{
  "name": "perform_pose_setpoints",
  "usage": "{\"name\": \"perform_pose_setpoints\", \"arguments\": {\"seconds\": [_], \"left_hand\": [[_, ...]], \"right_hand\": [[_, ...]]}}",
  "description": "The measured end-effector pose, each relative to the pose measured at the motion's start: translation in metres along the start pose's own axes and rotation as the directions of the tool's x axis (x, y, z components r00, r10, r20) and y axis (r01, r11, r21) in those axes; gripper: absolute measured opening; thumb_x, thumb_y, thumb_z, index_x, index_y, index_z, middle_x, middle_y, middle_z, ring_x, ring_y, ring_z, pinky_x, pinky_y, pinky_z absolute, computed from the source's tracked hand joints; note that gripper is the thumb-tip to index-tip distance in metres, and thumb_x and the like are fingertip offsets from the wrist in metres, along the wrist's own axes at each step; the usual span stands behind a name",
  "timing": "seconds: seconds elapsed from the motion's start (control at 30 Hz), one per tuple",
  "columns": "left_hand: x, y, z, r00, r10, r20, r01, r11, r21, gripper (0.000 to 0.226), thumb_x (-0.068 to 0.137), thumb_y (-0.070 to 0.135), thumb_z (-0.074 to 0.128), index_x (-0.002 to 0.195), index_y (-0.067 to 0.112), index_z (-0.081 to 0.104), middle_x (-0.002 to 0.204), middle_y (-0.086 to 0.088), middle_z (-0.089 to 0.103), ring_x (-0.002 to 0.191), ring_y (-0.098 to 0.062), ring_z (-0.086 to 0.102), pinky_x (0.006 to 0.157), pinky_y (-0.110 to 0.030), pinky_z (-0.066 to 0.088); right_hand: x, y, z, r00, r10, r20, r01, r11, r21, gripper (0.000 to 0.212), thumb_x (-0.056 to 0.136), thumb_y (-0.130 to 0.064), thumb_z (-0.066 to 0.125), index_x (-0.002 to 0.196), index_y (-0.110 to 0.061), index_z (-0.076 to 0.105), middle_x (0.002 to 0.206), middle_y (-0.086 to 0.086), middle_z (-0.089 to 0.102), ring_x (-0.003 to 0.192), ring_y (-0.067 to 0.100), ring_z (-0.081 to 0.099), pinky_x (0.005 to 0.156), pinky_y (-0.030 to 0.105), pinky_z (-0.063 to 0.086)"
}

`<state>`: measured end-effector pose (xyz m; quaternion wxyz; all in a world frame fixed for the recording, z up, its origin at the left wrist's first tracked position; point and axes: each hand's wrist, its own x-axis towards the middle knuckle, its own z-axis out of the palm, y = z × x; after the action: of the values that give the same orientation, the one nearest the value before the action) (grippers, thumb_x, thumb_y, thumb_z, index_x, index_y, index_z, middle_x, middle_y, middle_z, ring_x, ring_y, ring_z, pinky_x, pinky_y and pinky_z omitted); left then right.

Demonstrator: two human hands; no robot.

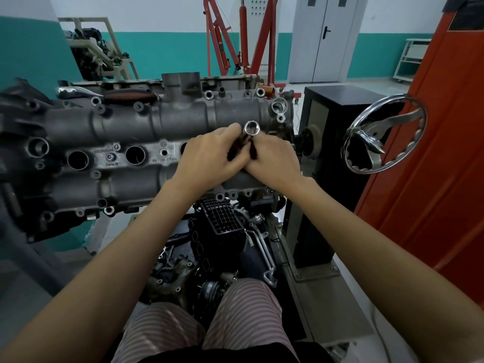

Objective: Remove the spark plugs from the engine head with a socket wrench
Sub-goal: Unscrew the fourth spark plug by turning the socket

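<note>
Socket (252, 126) sits between both hands over the right end of the engine head (157, 121), open end up toward the camera. Its long axis tilts from that open mouth down and toward the person, into the gap between the hands. The lower end is hidden by the fingers, so I can't tell whether it is seated in a plug well or held free above one.

Plug wells: two open bores (78, 160) (135, 155) show in the centre valley left of the hands, a third is half covered by the left hand. The well under the hands is not visible. No plug can be seen in any bore.

Left hand (209, 158): fingers curled around the shaft from the left, thumb tip just beside the mouth of the socket. Right hand (275, 158): fingers wrapped on a dark grip (253, 150) just below the socket, from the right. Both hands touch each other, equally near the tool; forearms converge from the lower corners.

My read: next move turns on lining that tilted axis up with a well bore, then dropping straight in. Cocked entry risks binding on the well wall.

Outward: stand handwheel (385, 133) right of the head, red hoist (243, 35) behind.
</note>
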<state>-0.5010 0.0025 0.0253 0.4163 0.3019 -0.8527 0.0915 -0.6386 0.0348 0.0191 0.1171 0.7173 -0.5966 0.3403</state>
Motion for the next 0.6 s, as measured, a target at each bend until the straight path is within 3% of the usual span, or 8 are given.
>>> {"name": "perform_pose_setpoints", "arguments": {"seconds": [0.1,0.2,0.3,0.43,0.5,0.6], "left_hand": [[0.0000,-0.0029,0.0006,0.999,-0.030,-0.018,0.029,0.999,-0.015,0.042,0.088,0.041,0.049,0.066,0.006,0.058,0.050,0.002,0.047,0.048,-0.025,0.051,0.047,-0.026,0.023],[-0.0005,-0.0036,-0.0010,1.000,-0.017,-0.006,0.017,0.999,-0.031,0.054,0.087,0.051,0.041,0.069,0.004,0.062,0.051,-0.006,0.054,0.049,-0.024,0.052,0.046,-0.030,0.030],[0.0004,-0.0008,-0.0029,1.000,-0.010,0.019,0.011,0.998,-0.067,0.043,0.083,0.049,0.039,0.076,0.008,0.048,0.060,0.001,0.050,0.053,-0.021,0.049,0.046,-0.030,0.032],[0.0007,-0.0010,-0.0007,0.999,-0.020,0.029,0.020,0.999,-0.030,0.036,0.089,0.041,0.048,0.079,0.006,0.055,0.065,-0.002,0.056,0.059,-0.023,0.054,0.048,-0.032,0.035],[0.0003,-0.0027,-0.0004,0.999,-0.038,0.007,0.039,0.999,-0.033,0.037,0.090,0.037,0.054,0.073,0.005,0.060,0.056,-0.004,0.054,0.054,-0.024,0.054,0.048,-0.028,0.029],[0.0005,-0.0032,-0.0012,0.999,-0.049,0.014,0.050,0.997,-0.059,0.048,0.089,0.045,0.048,0.071,0.003,0.063,0.053,-0.006,0.055,0.051,-0.022,0.052,0.047,-0.032,0.034]], "right_hand": [[0.0016,0.0010,0.0022,1.000,0.011,-0.020,-0.011,1.000,-0.003,0.028,0.082,-0.035,0.052,0.095,-0.010,0.050,0.074,0.002,0.062,0.067,0.022,0.057,0.054,0.030,0.032],[0.0016,0.0012,0.0023,0.999,0.045,-0.017,-0.045,0.999,0.015,0.019,0.082,-0.032,0.053,0.078,-0.013,0.054,0.073,0.002,0.062,0.072,0.024,0.057,0.057,0.032,0.036],[-0.0003,-0.0008,-0.0006,1.000,0.011,-0.013,-0.011,0.999,0.030,0.031,0.082,-0.021,0.055,0.060,-0.024,0.034,0.062,-0.005,0.043,0.064,0.024,0.050,0.054,0.029,0.022],[0.0012,0.0004,-0.0007,1.000,0.012,0.021,-0.012,1.000,-0.008,0.018,0.084,-0.030,0.051,0.080,-0.016,0.041,0.067,-0.004,0.048,0.060,0.017,0.044,0.052,0.029,0.023],[0.0021,0.0011,0.0013,1.000,0.023,0.008,-0.023,1.000,-0.013,0.029,0.083,-0.037,0.050,0.096,-0.011,0.048,0.069,-0.004,0.053,0.060,0.015,0.044,0.052,0.030,0.026],[0.0024,0.0008,0.0012,0.999,0.030,-0.017,-0.029,1.000,0.004,0.027,0.082,-0.038,0.053,0.092,-0.014,0.056,0.075,0.000,0.062,0.068,0.019,0.055,0.056,0.030,0.032]]}}
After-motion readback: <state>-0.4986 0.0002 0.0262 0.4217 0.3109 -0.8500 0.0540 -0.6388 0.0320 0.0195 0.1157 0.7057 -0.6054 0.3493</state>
